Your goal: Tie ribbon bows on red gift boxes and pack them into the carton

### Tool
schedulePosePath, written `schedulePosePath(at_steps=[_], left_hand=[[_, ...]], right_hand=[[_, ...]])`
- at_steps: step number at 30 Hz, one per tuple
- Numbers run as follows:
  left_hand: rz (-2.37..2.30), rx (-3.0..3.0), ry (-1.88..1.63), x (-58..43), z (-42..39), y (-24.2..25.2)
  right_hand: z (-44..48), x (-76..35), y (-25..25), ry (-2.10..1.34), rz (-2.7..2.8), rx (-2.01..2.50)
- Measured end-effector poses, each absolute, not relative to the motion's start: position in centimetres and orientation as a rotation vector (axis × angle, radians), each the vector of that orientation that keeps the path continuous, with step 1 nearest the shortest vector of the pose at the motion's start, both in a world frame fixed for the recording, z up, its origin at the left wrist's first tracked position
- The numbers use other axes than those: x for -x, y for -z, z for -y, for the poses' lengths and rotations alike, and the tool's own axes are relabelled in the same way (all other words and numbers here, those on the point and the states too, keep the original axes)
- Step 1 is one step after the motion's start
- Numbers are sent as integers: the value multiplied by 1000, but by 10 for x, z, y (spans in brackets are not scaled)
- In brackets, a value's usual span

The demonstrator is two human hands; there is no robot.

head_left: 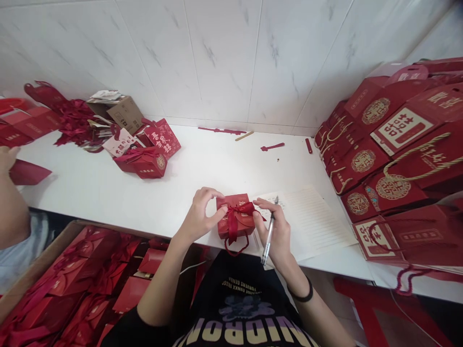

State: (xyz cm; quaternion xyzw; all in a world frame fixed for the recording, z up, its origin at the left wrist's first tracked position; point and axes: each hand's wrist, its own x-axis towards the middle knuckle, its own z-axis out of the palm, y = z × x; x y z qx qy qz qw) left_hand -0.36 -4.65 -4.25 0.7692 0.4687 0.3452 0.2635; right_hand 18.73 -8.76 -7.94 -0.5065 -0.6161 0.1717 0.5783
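A small red gift box [239, 222] with a dark red ribbon bow [238, 212] sits at the near edge of the white table [217, 164]. My left hand [200, 216] pinches the ribbon at the box's left side, fingers closed. My right hand [275, 232] touches the bow's right loop with its fingertips and also holds a pen [268, 236] that points down toward me. Ribbon tails hang over the table edge.
A lined paper sheet [311, 217] lies right of the box. Stacked red gift bags [394, 159] fill the right side. More red boxes and ribbons [144, 149] lie at the back left. A carton of red boxes [72, 284] stands below left. Another person's arm [9, 197] is at the far left.
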Motion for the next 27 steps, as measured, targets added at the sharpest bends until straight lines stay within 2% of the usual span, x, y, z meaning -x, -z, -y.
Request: schedulePosePath(at_steps=[4,13,21,27], left_hand=[[-1235,-2186,-810,-9,41,43],[-1214,-2113,-845,-15,39,53],[-1160,-2045,-905,-15,40,59],[-1175,-2001,-910,-13,42,60]], right_hand=[[88,-200,84,-603,1381,1414],[69,-207,78,-1029,1306,1228],[67,-209,66,-864,1319,1221],[51,-230,50,-891,1114,1057]])
